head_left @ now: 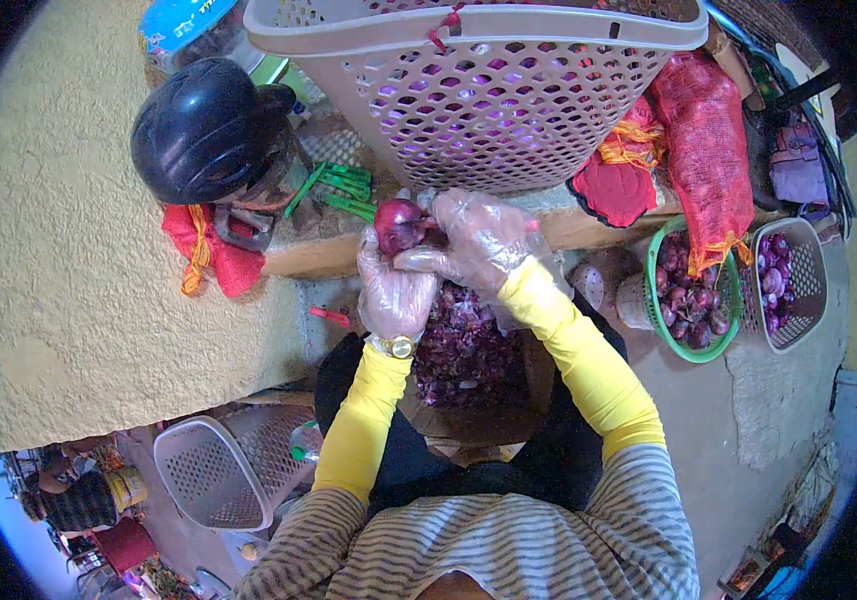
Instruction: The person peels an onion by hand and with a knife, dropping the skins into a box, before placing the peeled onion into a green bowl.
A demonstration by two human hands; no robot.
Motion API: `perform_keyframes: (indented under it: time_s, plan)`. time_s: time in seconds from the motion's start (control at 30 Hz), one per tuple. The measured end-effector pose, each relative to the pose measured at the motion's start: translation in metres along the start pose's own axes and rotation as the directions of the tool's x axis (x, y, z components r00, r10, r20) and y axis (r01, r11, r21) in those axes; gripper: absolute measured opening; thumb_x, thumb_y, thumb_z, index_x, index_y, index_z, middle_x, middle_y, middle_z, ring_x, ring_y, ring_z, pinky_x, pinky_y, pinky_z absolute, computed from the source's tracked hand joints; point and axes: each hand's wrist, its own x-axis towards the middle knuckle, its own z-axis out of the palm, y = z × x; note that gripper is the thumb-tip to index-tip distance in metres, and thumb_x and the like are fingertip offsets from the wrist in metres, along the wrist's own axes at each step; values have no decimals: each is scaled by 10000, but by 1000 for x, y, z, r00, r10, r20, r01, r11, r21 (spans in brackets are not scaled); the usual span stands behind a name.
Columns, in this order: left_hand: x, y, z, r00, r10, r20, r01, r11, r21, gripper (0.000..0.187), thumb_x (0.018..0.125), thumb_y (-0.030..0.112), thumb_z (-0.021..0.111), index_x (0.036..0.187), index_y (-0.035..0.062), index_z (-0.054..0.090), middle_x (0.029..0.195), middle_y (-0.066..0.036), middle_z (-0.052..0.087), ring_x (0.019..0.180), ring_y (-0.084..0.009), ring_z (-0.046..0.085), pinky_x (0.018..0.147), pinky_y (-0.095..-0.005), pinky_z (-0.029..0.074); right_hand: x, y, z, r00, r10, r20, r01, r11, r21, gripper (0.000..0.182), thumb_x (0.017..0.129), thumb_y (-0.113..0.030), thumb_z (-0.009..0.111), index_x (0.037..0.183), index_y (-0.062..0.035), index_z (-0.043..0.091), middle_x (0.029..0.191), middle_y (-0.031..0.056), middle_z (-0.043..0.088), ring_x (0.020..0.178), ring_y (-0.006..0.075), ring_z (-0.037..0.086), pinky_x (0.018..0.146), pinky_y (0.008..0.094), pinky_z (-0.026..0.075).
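Observation:
A red onion [398, 226] is held in my left hand [395, 292], which wears a clear plastic glove and has its fingers wrapped round the bulb. Against the onion's neck end, my gloved right hand [476, 235] is closed. A small pinkish-red bit shows at that hand's outer side, but what the fingers grip is hidden. Under both hands, between my knees, lies a heap of onion skins and scraps [468, 350] in a container.
A large perforated basket [478, 30] of onions stands ahead on a ledge. Green-handled tools [348, 180] and a dark helmet [198, 130] are at left. To the right are a red mesh sack [700, 150], a green basket [695, 354] and a grey basket [808, 270] with onions.

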Motion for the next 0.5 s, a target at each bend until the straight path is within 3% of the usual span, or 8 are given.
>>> perform_keyframes:
  time_s: [0.17, 0.23, 0.37, 0.43, 0.5]
  plan:
    - [0, 2, -1, 997, 15, 74, -18, 999, 32, 512, 1006, 419, 567, 1336, 29, 533, 1308, -163, 604, 1241, -331, 549, 1118, -483, 423, 0, 6, 3, 1000, 10, -6, -10, 1000, -4, 633, 756, -661, 717, 930, -54, 672, 860, 159, 665, 854, 371, 678, 765, 493, 532]
    - [2, 2, -1, 998, 13, 56, -12, 1000, -15, 619, 1005, 411, 549, 1459, 9, 425, 1424, -190, 531, 1305, -364, 502, 1143, -508, 384, -1, 8, 4, 1000, 2, -27, -3, 1000, -7, 631, 757, -666, 713, 900, -52, 669, 842, 155, 662, 842, 369, 680, 755, 492, 533]
    - [3, 4, -10, 996, -10, 84, 13, 999, -29, 627, 1002, 415, 553, 1460, 7, 422, 1427, -193, 528, 1299, -364, 505, 1139, -510, 387, -2, 10, 8, 996, -20, -84, 16, 998, -53, 641, 749, -679, 710, 845, -48, 648, 815, 146, 657, 799, 363, 679, 717, 479, 534]
    - [2, 1, 1, 1000, 22, 22, -23, 999, 44, 521, 998, 451, 564, 1333, 54, 533, 1290, -167, 608, 1209, -337, 568, 1073, -486, 462, -3, 10, 9, 992, -39, -117, 31, 997, -67, 645, 747, -682, 709, 836, -47, 642, 809, 145, 656, 788, 360, 679, 708, 474, 534]
    - [1, 3, -3, 999, 28, 24, -29, 999, 44, 553, 988, 421, 588, 1367, 28, 501, 1344, -174, 579, 1232, -342, 554, 1089, -485, 446, -3, 9, 9, 991, -48, -128, 40, 997, -63, 639, 744, -677, 714, 849, -51, 651, 811, 142, 657, 786, 353, 679, 707, 467, 536]
